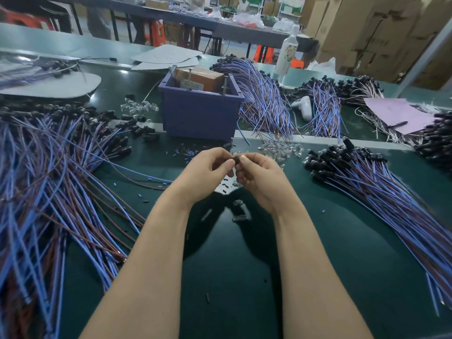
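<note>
The left hand (210, 172) and the right hand (259, 177) meet at the centre of the frame, above the dark green surface (318, 253). Each grip is closed to a pinch: thumb and forefinger tips press on a small black part (236, 159) held between the two hands, and the other fingers curl loosely.

Tiny black and clear bits lie scattered on the surface below the hands. A left wire heap (49, 192) and a right wire heap (391, 199), blue and brown strands with black ends, fan out along both sides. Just above the hands stands a purple bin (200, 113) with a brown box (203, 79) inside it. A pile of clear bulbs (281, 149) lies at its lower right.

In the upper right are a white bottle (287, 52), a pink sheet (401, 113) and stacked cardboard cartons (367, 33). A long grey table (244, 30) runs across the top.
</note>
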A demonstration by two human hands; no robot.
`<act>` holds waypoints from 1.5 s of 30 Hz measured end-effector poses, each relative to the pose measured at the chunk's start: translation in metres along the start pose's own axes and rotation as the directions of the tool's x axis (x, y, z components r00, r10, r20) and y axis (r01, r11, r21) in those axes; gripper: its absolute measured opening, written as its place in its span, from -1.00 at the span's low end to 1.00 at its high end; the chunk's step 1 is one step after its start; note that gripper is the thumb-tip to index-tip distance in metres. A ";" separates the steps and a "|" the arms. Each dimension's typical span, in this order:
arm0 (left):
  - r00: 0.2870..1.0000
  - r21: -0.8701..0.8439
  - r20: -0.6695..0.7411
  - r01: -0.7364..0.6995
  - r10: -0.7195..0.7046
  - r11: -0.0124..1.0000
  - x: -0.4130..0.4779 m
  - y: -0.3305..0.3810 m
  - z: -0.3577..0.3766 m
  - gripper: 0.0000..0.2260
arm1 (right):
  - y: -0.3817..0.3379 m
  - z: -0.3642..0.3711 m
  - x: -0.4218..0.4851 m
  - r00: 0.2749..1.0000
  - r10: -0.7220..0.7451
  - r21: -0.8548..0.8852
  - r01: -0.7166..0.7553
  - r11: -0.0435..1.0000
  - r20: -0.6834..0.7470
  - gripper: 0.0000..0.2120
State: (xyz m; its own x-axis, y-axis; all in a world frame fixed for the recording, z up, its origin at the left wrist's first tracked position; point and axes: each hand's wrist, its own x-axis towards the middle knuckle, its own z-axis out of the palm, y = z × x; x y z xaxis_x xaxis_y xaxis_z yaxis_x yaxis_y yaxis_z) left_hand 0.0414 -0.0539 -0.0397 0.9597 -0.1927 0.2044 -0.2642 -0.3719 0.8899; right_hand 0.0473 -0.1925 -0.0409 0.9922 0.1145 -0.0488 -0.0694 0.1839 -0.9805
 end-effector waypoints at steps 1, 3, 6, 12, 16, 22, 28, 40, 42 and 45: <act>1.000 0.008 -0.004 -0.001 0.001 1.000 0.001 0.000 0.001 -0.90 | 0.000 0.002 0.000 1.000 0.004 -0.004 -0.005 1.000 -0.015 -0.82; 0.999 0.053 -0.048 0.010 -0.007 0.999 0.003 -0.001 0.005 -0.91 | 0.000 0.007 0.000 0.995 -0.056 -0.170 0.041 0.985 -0.086 -0.85; 0.990 0.171 -0.137 0.035 -0.012 0.985 0.006 -0.002 0.009 -0.90 | 0.001 0.016 -0.001 0.941 -0.302 -0.632 0.143 0.762 -0.151 -0.89; 0.998 0.059 -0.068 -0.009 0.013 0.998 0.004 0.001 0.002 -0.89 | -0.005 0.011 -0.002 0.977 -0.184 -0.339 0.137 0.931 -0.109 -0.91; 0.999 0.080 -0.040 0.018 -0.015 0.997 0.002 0.002 0.000 -0.90 | -0.005 0.007 -0.003 0.965 -0.250 -0.522 0.174 0.835 -0.078 -0.93; 0.994 0.255 -0.080 0.086 -0.068 0.963 0.002 0.001 -0.003 -0.88 | -0.002 0.005 0.004 0.949 -0.261 -0.556 0.123 0.822 -0.176 -0.93; 0.962 0.065 -0.248 0.137 -0.117 0.988 0.002 0.004 -0.010 -0.88 | 0.004 -0.005 0.008 0.931 -0.260 -0.733 -0.011 0.680 -0.255 -0.90; 0.916 -0.091 -0.340 0.192 -0.211 0.977 0.005 -0.002 -0.009 -0.83 | -0.023 0.011 -0.056 0.961 0.269 -0.939 -0.151 0.308 -0.066 -0.64; 0.908 -0.086 -0.354 0.205 -0.222 0.975 0.005 -0.003 -0.008 -0.84 | -0.019 0.013 -0.051 0.974 0.220 -0.961 -0.107 0.256 -0.050 -0.76; 0.907 -0.012 -0.362 0.227 -0.216 0.974 0.004 -0.002 -0.006 -0.85 | -0.012 0.016 -0.026 0.989 0.115 -0.965 -0.119 0.234 -0.094 -0.86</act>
State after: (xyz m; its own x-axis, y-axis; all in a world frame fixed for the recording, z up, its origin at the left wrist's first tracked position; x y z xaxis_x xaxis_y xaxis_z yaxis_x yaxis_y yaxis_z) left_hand 0.0464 -0.0481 -0.0386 0.9619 0.2345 0.1405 -0.0379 -0.3947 0.9180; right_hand 0.0210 -0.1820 -0.0249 0.9830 0.0427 -0.1787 -0.0343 -0.9127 -0.4071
